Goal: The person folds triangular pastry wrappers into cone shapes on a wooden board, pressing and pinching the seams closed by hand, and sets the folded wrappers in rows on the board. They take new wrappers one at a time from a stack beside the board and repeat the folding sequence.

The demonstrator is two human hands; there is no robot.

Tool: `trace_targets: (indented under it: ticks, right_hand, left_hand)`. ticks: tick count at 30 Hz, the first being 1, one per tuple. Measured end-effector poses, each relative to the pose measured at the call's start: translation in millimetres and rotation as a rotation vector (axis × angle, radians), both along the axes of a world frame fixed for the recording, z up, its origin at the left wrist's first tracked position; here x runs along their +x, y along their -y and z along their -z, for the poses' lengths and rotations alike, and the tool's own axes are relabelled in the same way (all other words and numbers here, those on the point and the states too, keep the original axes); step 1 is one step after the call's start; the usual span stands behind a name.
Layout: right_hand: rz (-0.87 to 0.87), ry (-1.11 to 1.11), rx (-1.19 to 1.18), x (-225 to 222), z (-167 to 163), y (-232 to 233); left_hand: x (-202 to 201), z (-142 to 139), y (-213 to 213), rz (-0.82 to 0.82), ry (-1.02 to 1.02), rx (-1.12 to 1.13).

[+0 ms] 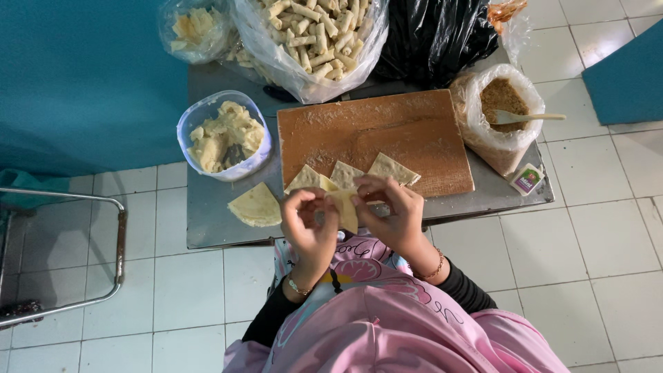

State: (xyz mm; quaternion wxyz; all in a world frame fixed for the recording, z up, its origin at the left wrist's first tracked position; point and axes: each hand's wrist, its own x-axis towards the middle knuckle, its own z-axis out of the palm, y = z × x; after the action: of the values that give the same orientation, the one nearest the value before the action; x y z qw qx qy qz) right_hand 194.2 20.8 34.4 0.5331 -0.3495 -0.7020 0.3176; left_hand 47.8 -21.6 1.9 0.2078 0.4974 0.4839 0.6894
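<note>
- My left hand (309, 224) and right hand (392, 211) pinch one pastry wrapper (347, 207) between them, at the table's near edge.
- I judge this the folding step; next needs tight, even rolling beside the wooden board (407, 131).

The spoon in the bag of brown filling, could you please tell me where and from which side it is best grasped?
Probably by the free end of its pale handle, coming from the right side of the table. The spoon's bowl lies buried in the brown filling inside the clear bag, while the handle sticks out nearly level past the bag's rim, clear of everything.
</note>
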Motion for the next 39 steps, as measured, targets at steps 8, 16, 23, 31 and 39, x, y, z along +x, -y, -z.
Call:
trace_targets:
  ticks: [8,16,23,31,39]
  right_hand:
    - [-0.177,-0.1,-0.147,4.7,6.1,-1.1]
    - [-0.231,-0.198,-0.171,6.5,23.0,0.0]
    - [-0.195,-0.38,0.17,-0.7,43.0,4.4]
    - [-0.141,-0.466,0.122,3.0,46.1,3.5]
    - [-0.03,-0.603,0.109,10.0,36.7,1.8]
  left_hand:
    - [-1.2,5.8,-5.3,0.405,0.301,-0.027]
    - [-4.3,11.2,-11.0,0.338,0.397,-0.057]
    - [4.3,16.8,-3.9,-0.003,0.072,0.103]
    - [-0.5,16.9,-0.1,-0.044,0.215,0.01]
    - [-8.7,10.4,-2.4,-0.045,0.21,-0.029]
